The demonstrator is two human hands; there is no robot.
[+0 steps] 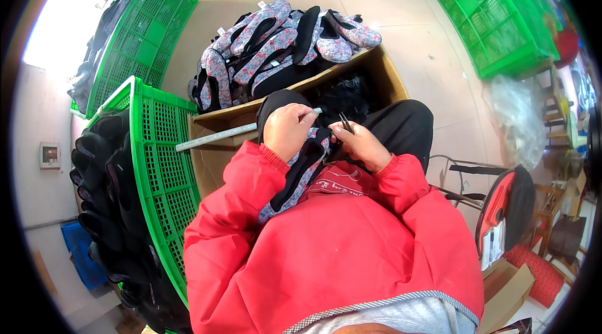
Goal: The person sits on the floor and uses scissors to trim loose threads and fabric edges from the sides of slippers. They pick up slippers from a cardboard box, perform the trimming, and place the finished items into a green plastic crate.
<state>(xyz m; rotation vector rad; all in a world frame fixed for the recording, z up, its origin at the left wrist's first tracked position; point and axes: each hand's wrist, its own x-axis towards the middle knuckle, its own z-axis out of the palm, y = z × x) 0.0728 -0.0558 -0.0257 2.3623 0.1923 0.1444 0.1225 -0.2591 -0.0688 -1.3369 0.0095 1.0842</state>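
Observation:
My left hand [287,129] grips a floral, black-trimmed shoe upper [300,174] that hangs down over my lap. My right hand [360,144] holds small dark scissors [345,123] at the top edge of that upper, fingertips close to my left hand. Both sleeves are red. Just beyond my hands a cardboard box [216,146] carries a heap of several matching floral uppers [276,46], and a pale rod [216,137] lies across the box's front edge.
A green plastic crate [160,165] full of black shoe parts stands at my left. More green crates [495,14] line the far right, another at far left [147,27]. A red and black stool [505,208] and clear plastic bags [517,118] sit at right.

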